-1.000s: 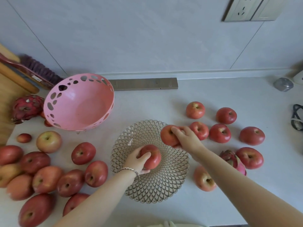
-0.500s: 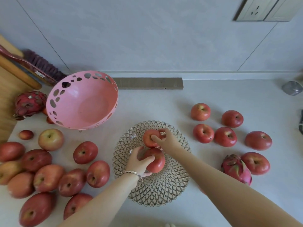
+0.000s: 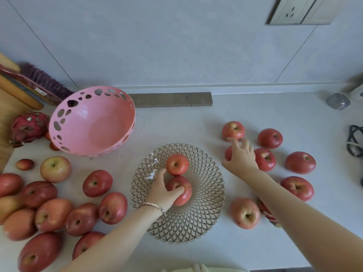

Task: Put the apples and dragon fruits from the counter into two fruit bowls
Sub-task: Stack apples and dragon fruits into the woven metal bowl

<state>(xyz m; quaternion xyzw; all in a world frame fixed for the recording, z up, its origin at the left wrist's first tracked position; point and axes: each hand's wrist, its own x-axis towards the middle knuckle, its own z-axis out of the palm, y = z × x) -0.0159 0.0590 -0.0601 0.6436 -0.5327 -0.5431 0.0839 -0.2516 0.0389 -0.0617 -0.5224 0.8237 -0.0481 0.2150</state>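
Note:
A clear lattice fruit bowl [image 3: 204,218] sits at the counter's middle with two red apples in it. My left hand [image 3: 162,193] grips the nearer apple [image 3: 183,191] inside the bowl. The farther apple [image 3: 177,164] lies free beside it. My right hand [image 3: 240,157] hovers with fingers spread over a red apple [image 3: 228,153] in the right-hand group, partly covering it. An empty pink perforated bowl [image 3: 92,122] stands tilted at the back left. One dragon fruit [image 3: 27,126] lies left of the pink bowl; another [image 3: 267,212] is mostly hidden under my right forearm.
Several apples crowd the left front of the counter [image 3: 45,213], and several more lie at the right [image 3: 300,162]. A wooden board and a brush [image 3: 41,81] lean at the far left. A grey strip [image 3: 172,100] lies along the wall; a black cable [image 3: 355,142] is at the right edge.
My right hand let go of its apple in the lattice bowl and moved right to the apple group. My left hand still holds its apple in the bowl.

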